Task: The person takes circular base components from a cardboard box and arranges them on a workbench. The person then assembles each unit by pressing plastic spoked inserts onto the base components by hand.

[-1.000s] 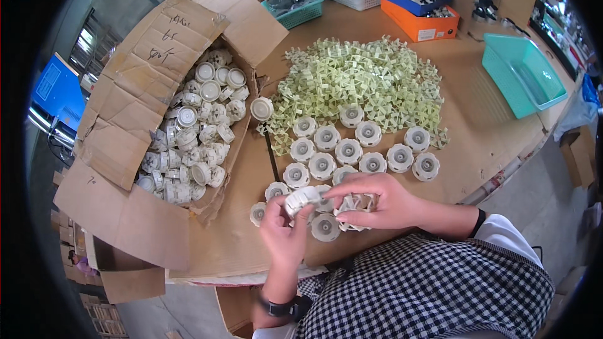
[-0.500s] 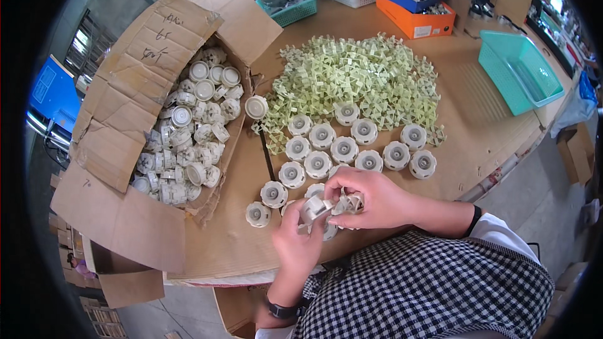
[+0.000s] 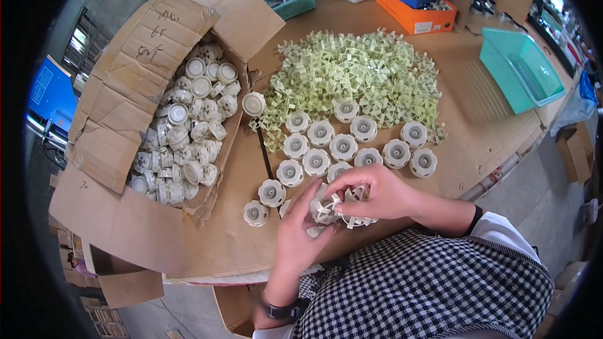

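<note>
The left hand [image 3: 296,238] grips a white round plastic part [image 3: 319,215] between thumb and fingers, low over the brown cardboard-topped counter [image 3: 232,238]; the part has tilted and the right hand [image 3: 386,196] has closed in, its grip apparently pinching a pale bent plastic clip [image 3: 331,201] at the part's face; the two pieces thus seem to be meeting; seating, I cannot tell; pale green plastic clips [image 3: 358,66] lie heaped beyond.

Clip pile [image 3: 358,69]: pale green plastic, slight sheen. In front of it, round parts [image 3: 343,147]: off-white plastic, matt, smooth-rimmed. Left of it, carton [image 3: 119,88]: matt cardboard, creased, rough-edged. Right of it, basket [image 3: 505,75]: teal plastic, semi-gloss. Behind it, orange box [image 3: 405,17]: smooth card.
</note>
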Tool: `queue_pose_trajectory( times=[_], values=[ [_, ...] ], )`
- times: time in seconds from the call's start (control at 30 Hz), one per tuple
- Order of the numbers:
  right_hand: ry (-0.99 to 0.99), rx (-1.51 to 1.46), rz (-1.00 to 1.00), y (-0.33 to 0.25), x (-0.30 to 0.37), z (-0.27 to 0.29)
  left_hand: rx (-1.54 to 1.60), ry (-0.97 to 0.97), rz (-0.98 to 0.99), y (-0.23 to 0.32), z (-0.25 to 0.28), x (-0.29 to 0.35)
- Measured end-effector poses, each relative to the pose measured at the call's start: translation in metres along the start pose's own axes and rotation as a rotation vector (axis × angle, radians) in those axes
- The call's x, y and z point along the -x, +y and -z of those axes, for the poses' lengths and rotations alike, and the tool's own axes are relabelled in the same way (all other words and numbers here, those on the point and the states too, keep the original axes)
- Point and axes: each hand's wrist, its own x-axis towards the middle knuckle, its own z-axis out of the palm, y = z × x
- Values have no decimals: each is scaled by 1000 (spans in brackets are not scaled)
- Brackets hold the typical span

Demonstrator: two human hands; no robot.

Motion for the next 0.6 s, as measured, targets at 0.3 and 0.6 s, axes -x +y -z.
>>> queue_pose_trajectory(
  times=[0.3, 0.6],
  values=[
    [-67, 312, 152, -16, 7, -8, -202, 22, -30, -16, -9, 5],
    [-60, -34, 56, -7, 6, -5, -335, -8, -262, -12, -5, 9]
  ],
)
